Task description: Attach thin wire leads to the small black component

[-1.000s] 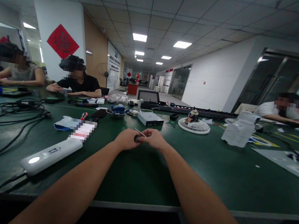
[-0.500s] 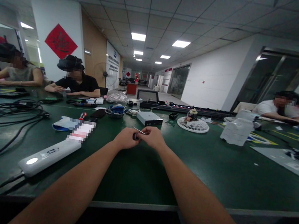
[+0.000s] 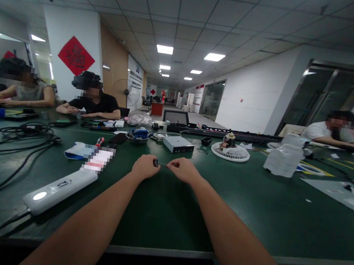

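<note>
Both my arms reach out over the green table point(image 3: 184, 207). My left hand point(image 3: 144, 166) is closed on a small dark round part point(image 3: 156, 163) at its fingertips. My right hand point(image 3: 184, 169) pinches a thin metal rod point(image 3: 163, 164) that runs level from its fingers to that part. The two hands sit a little apart, just above the tabletop. What the small part is I cannot make out.
A white power strip point(image 3: 60, 185) with a lit button and black cables point(image 3: 21, 137) lie to the left. A grey box point(image 3: 178, 143), a white fan grille point(image 3: 230, 151) and a white jug point(image 3: 282, 158) stand further back. Other people sit at the far left and right.
My hands have drawn apart a little. The thin rod, earlier slanting up to the left above the hands, now lies level between them.
</note>
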A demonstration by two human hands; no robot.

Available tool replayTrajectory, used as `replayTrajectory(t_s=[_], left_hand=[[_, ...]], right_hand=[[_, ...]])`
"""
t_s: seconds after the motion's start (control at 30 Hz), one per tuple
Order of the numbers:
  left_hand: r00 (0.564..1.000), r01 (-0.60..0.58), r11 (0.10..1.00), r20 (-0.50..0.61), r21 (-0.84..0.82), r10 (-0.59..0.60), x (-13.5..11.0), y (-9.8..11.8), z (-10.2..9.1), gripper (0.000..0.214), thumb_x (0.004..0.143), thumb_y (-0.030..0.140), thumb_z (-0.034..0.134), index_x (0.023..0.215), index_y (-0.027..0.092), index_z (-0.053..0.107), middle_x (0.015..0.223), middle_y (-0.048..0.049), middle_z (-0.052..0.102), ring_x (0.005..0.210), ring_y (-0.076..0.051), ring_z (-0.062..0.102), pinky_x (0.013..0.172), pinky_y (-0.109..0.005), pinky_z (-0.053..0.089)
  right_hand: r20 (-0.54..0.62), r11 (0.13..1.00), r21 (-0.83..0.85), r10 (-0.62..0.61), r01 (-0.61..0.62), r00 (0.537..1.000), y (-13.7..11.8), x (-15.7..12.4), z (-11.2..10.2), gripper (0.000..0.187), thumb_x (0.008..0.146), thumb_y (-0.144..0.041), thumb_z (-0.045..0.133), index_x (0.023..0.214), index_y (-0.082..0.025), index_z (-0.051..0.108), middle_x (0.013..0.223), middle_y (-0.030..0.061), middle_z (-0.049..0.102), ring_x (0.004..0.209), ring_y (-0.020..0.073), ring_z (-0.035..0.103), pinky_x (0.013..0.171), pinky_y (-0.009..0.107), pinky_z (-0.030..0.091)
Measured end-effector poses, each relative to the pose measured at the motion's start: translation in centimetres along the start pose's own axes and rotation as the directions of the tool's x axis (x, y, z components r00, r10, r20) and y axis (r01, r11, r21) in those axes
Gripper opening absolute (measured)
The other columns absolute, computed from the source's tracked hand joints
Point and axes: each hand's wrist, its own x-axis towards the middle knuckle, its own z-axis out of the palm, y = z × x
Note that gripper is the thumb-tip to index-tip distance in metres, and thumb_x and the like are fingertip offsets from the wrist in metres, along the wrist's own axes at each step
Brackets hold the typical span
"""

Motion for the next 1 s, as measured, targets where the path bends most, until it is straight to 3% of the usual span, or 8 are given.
replayTrajectory(t_s=[0.2, 0.4, 0.67, 0.83, 1.0], left_hand=[[0.996, -0.09, 0.995, 0.022, 0.037, 0.089, 0.0, 0.3, 0.1, 0.025, 0.079, 0.044, 0.059, 0.082, 0.021, 0.067, 0.083, -0.0064, 0.07, 0.079, -0.021, 0.066, 0.067, -0.027, 0.048], [0.996, -0.08, 0.995, 0.054, 0.054, 0.077, -0.4, 1.0, -0.3, 0.023, 0.08, 0.041, 0.057, 0.082, 0.021, 0.068, 0.083, -0.0064, 0.071, 0.078, -0.019, 0.066, 0.066, -0.025, 0.048], [0.993, -0.108, 0.99, 0.061, 0.095, 0.102, -0.7, 1.7, -0.6, 0.026, 0.08, 0.043, 0.056, 0.087, 0.021, 0.069, 0.088, -0.0087, 0.071, 0.084, -0.023, 0.067, 0.072, -0.03, 0.051], [0.993, -0.105, 0.99, 0.056, 0.092, 0.1, -0.5, 1.3, -0.6, 0.025, 0.079, 0.042, 0.056, 0.086, 0.021, 0.068, 0.086, -0.0087, 0.07, 0.082, -0.024, 0.066, 0.071, -0.031, 0.051], [0.992, -0.118, 0.99, 0.046, 0.081, 0.115, -0.3, 1.2, -0.4, 0.025, 0.08, 0.042, 0.056, 0.085, 0.021, 0.068, 0.085, -0.0084, 0.07, 0.081, -0.023, 0.065, 0.071, -0.031, 0.05]], right_hand=[[-0.049, 0.996, -0.085, 0.007, -0.011, 0.999, -0.6, -0.4, -0.2, 0.025, 0.084, -0.037, 0.058, 0.094, -0.026, 0.078, 0.09, 0.0055, 0.075, 0.081, 0.0209, 0.066, 0.066, 0.026, 0.043], [-0.051, 0.996, -0.084, -0.013, 0.009, 0.999, -0.7, -0.4, -1.0, 0.03, 0.085, -0.043, 0.055, 0.086, -0.025, 0.079, 0.079, 0.0051, 0.074, 0.071, 0.0182, 0.064, 0.06, 0.025, 0.039], [-0.039, 0.988, -0.142, 0.051, -0.057, 0.998, -0.1, -0.2, -1.1, 0.026, 0.083, -0.042, 0.058, 0.086, -0.027, 0.079, 0.08, 0.0063, 0.073, 0.07, 0.0195, 0.063, 0.059, 0.026, 0.038], [0.027, 1.0, -0.019, -0.017, 0.018, 0.999, -0.2, -0.2, -0.9, 0.029, 0.084, -0.043, 0.057, 0.082, -0.024, 0.079, 0.072, 0.0036, 0.071, 0.065, 0.0165, 0.06, 0.056, 0.025, 0.036], [-0.032, 0.998, 0.004, 0.059, -0.059, 0.998, 0.2, 0.1, -0.6, 0.027, 0.084, -0.042, 0.058, 0.088, -0.025, 0.078, 0.081, 0.0039, 0.073, 0.07, 0.0173, 0.061, 0.057, 0.025, 0.036]])
